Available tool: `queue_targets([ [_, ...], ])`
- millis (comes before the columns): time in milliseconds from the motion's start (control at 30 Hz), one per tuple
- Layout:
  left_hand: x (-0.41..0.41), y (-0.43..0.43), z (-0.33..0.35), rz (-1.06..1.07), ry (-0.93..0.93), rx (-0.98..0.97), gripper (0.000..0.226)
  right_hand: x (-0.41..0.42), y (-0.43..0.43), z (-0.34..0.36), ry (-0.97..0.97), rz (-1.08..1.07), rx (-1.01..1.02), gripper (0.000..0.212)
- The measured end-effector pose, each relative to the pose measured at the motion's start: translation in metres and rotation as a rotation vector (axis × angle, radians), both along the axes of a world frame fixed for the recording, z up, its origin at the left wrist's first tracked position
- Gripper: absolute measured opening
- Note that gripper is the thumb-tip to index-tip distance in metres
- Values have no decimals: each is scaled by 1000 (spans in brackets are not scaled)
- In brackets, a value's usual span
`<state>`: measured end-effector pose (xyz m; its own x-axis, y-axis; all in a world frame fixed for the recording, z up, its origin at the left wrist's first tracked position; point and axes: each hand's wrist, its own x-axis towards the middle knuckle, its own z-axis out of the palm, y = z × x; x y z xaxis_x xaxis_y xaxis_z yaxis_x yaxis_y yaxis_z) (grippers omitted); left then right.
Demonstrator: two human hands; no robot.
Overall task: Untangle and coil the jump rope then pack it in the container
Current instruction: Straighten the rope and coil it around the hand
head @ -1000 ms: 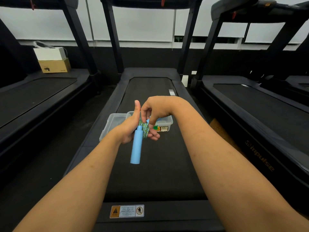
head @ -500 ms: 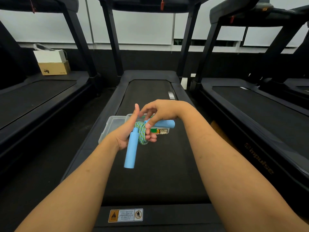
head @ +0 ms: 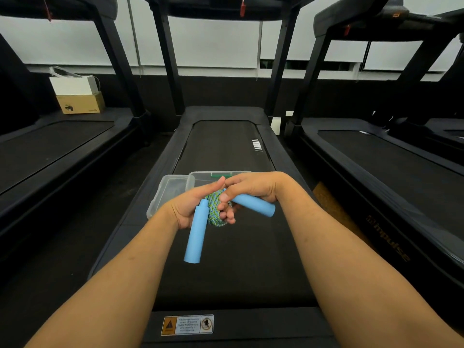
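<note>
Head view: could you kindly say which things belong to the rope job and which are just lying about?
Job: rope, container, lid, left hand, right hand.
Lying about: cardboard box, white box, warning sticker.

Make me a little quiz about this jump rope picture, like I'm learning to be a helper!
1. True or false: the coiled rope already lies inside the clear container.
2. Pick one: what colour are the hanging handle and the sideways handle? A red, B blue, C black.
3. Fill the gap: the lid lies on the treadmill belt to the ___ of the clear container.

Key: 1 false; 2 B; 3 left.
</note>
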<state>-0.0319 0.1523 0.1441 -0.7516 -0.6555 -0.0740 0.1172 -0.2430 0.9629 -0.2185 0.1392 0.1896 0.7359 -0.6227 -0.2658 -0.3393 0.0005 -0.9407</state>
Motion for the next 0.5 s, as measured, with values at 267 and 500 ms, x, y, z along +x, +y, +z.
queue_targets([
  [267, 1, -7, -5, 23, -4, 0, 46, -3, -1, -8, -96, -18, 45, 14],
  [500, 2, -13, -13, 59, 35, -52, 34, 2, -3, -13, -105, -94, 21, 13],
])
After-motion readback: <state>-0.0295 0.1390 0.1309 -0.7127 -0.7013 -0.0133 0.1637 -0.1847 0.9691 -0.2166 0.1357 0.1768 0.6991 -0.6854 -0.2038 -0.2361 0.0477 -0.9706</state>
